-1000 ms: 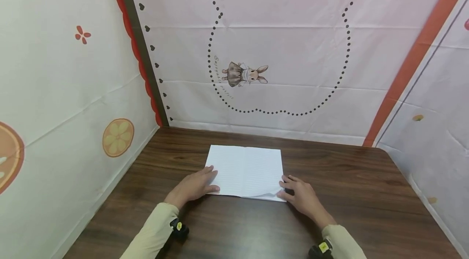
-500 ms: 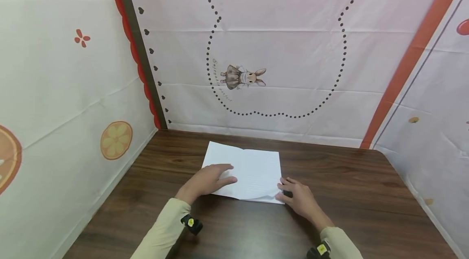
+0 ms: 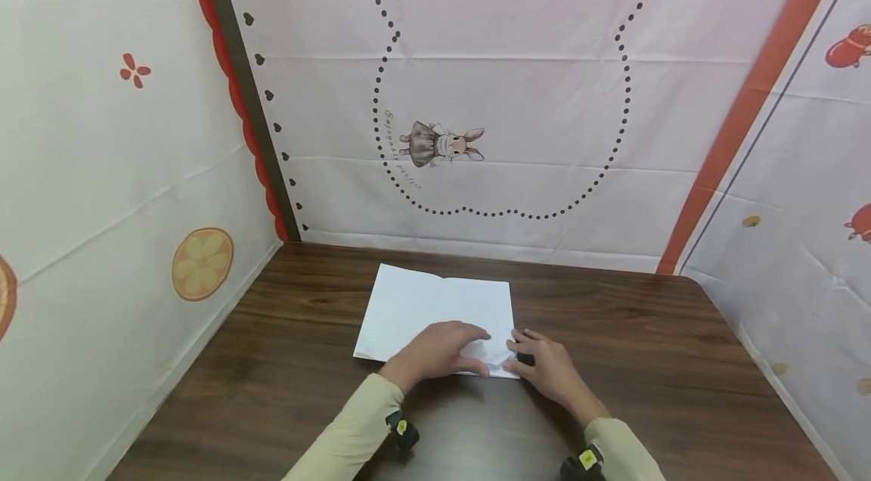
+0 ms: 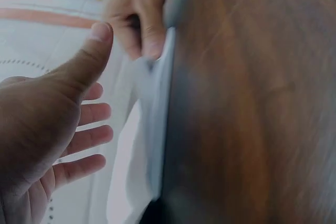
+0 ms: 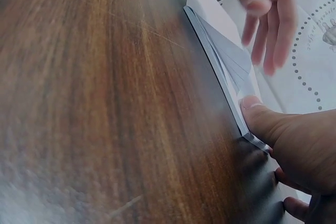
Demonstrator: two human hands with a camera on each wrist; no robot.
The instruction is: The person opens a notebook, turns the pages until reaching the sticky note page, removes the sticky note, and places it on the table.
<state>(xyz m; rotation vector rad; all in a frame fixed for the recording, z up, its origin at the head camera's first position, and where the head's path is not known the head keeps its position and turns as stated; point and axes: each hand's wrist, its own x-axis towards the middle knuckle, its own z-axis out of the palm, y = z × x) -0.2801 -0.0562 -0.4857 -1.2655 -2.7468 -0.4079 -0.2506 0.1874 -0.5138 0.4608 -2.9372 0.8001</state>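
An open notebook (image 3: 408,303) with white ruled pages lies on the brown table. My left hand (image 3: 438,349) is over its right page in the head view. Its fingers (image 4: 86,140) are spread and relaxed, with the thumb apart and nothing held, in the left wrist view. My right hand (image 3: 547,367) is at the near right corner of the notebook, its thumb (image 5: 257,114) on the edge of the pages and other fingers curled beside the corner. A page near this corner bulges upward between the two hands. The left hand partly hides the right page.
The wooden table (image 3: 612,314) stretches around the notebook. A printed cloth wall (image 3: 531,103) rises behind it, with further cloth walls at left and right. Dark wrist cameras (image 3: 404,432) are strapped over both sleeves.
My left hand has left the notebook's left edge and moved right across the pages toward the right hand. The right hand has stayed at the near right corner.
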